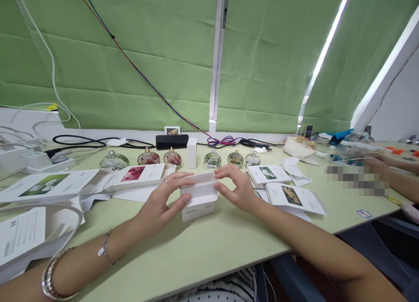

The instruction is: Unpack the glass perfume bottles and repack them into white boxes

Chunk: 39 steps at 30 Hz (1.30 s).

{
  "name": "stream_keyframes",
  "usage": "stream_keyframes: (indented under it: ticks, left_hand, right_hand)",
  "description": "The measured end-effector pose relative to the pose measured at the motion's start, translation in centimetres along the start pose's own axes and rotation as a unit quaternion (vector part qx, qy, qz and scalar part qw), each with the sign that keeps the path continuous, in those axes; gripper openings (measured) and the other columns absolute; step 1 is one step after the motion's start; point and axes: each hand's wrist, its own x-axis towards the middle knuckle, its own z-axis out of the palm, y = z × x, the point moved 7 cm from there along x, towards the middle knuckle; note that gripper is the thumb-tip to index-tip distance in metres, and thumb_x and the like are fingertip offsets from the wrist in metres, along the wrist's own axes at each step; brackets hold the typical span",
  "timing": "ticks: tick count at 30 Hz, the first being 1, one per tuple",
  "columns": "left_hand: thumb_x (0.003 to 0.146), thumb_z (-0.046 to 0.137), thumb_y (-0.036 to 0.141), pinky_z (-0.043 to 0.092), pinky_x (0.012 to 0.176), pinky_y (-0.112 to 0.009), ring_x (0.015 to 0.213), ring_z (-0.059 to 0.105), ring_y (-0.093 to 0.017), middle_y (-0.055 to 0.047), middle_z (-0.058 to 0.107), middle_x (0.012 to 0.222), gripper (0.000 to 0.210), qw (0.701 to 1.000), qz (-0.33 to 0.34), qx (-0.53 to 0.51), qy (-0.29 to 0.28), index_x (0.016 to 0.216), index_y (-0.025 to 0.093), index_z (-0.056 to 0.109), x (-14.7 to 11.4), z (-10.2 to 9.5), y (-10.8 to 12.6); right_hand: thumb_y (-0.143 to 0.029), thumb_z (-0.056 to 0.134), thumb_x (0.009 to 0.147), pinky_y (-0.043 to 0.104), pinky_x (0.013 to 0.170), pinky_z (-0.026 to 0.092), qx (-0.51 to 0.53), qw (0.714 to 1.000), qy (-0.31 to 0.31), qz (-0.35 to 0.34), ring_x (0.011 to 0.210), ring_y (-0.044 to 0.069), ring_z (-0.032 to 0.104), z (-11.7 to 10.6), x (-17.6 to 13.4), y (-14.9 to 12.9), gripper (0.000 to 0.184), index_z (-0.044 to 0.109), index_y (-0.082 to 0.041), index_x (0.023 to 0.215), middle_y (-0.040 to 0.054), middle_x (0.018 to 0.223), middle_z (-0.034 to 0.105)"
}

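Observation:
A small white carton (198, 209) with printed text on its front stands on the pale green table, its top flap (199, 192) raised. My left hand (166, 197) grips the flap's left side, thumb in front and fingers behind. At the right edge of the flap, my right hand (237, 188) pinches it between thumb and fingers. Behind the carton are round glass bottles with dried flowers inside, among them a red one (172, 158) and a green one (212, 159). A slim white box (191, 153) stands upright between those two.
Flattened picture cartons lie left (137, 175) and right (293, 197). A black phone (176, 141) leans at the back near bundled cables (225, 141). A power strip (42, 162) sits at far left. Another person's hands (376, 164) work at the far right by clear plastic items.

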Motion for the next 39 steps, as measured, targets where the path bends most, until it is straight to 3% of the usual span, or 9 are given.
stream_keyframes:
  ticks: [6,12,16,21,24,27,30,35,39]
  left_hand:
    - [0.091,0.047,0.035,0.05,0.086,-0.035,0.113,0.054,-0.021,-0.005,0.055,0.121,0.019,1.0,-0.001,-0.01,-0.002,0.106,0.029,0.056,0.0,-0.1,-0.1]
    - [0.092,0.044,0.037,0.048,0.092,-0.037,0.115,0.053,-0.021,-0.003,0.053,0.127,0.024,1.0,0.009,0.003,-0.024,0.114,0.031,0.05,0.0,0.3,-0.3]
    - [0.092,0.042,0.045,0.047,0.095,-0.041,0.124,0.047,-0.026,-0.01,0.05,0.133,0.049,0.999,-0.041,-0.015,-0.026,0.135,0.029,0.027,-0.5,0.9,-1.6]
    - [0.092,0.041,0.047,0.047,0.096,-0.046,0.123,0.047,-0.027,-0.017,0.019,0.151,0.07,0.996,-0.05,-0.075,-0.026,0.141,0.032,-0.006,-0.9,1.8,-1.8]
    - [0.091,0.044,0.045,0.046,0.097,-0.048,0.125,0.047,-0.028,-0.017,0.01,0.154,0.075,0.994,-0.077,-0.048,-0.054,0.142,0.034,-0.009,-0.9,2.3,-2.1]
    - [0.091,0.044,0.044,0.045,0.098,-0.046,0.128,0.044,-0.028,-0.016,0.021,0.152,0.072,0.983,-0.112,-0.011,-0.143,0.145,0.03,-0.002,-1.3,3.3,-2.6]
    - [0.09,0.044,0.044,0.04,0.103,-0.046,0.134,0.037,-0.029,-0.015,0.03,0.15,0.068,0.965,-0.12,0.042,-0.229,0.146,0.023,0.011,-2.0,4.0,-2.9]
    - [0.089,0.045,0.046,0.041,0.104,-0.044,0.132,0.04,-0.029,-0.013,0.034,0.148,0.067,0.968,-0.068,0.09,-0.223,0.146,0.02,0.023,-2.2,3.8,-2.6]
    - [0.089,0.045,0.048,0.044,0.1,-0.042,0.128,0.045,-0.028,-0.012,0.041,0.145,0.065,0.969,-0.065,0.093,-0.219,0.145,0.02,0.027,-2.2,3.7,-2.7]
  right_hand:
    - [-0.033,0.06,0.083,0.04,0.084,0.05,0.006,1.0,-0.011,-0.012,0.097,0.019,0.058,0.4,-0.3,0.3,0.015,0.053,-0.022,0.09,0.0085,0.101,0.06]
    - [-0.04,0.057,0.085,0.041,0.096,0.048,0.115,0.982,-0.091,0.122,0.118,0.02,0.051,2.4,-1.1,1.9,0.033,0.043,-0.024,0.11,0.0113,0.124,0.05]
    - [-0.043,0.054,0.087,0.046,0.099,0.044,0.096,0.972,-0.127,0.171,0.119,0.022,0.05,2.9,-1.4,2.6,0.043,0.036,-0.024,0.121,0.012,0.13,0.046]
    - [-0.038,0.057,0.084,0.038,0.083,0.052,0.107,0.976,-0.097,0.162,0.095,0.019,0.061,1.7,-0.6,3.0,0.036,0.042,-0.022,0.113,0.0098,0.116,0.054]
    - [-0.035,0.057,0.082,0.035,0.077,0.052,0.039,0.985,-0.049,0.16,0.088,0.017,0.061,0.2,-0.1,3.5,0.033,0.043,-0.022,0.109,0.0089,0.113,0.055]
    - [-0.033,0.055,0.082,0.036,0.077,0.049,-0.087,0.982,-0.019,0.167,0.088,0.019,0.059,-1.2,0.2,4.1,0.032,0.043,-0.021,0.109,0.0092,0.113,0.053]
    - [-0.033,0.051,0.082,0.036,0.074,0.047,-0.215,0.956,-0.031,0.196,0.091,0.022,0.057,-2.1,0.3,4.7,0.031,0.044,-0.019,0.109,0.01,0.11,0.054]
    - [-0.036,0.049,0.084,0.034,0.069,0.043,-0.327,0.912,-0.037,0.245,0.086,0.023,0.056,-3.4,0.5,5.2,0.026,0.046,-0.018,0.102,0.0084,0.097,0.058]
    - [-0.037,0.052,0.083,0.036,0.072,0.042,-0.405,0.881,-0.023,0.244,0.087,0.026,0.054,-4.3,0.6,5.5,0.025,0.049,-0.018,0.099,0.0106,0.093,0.058]
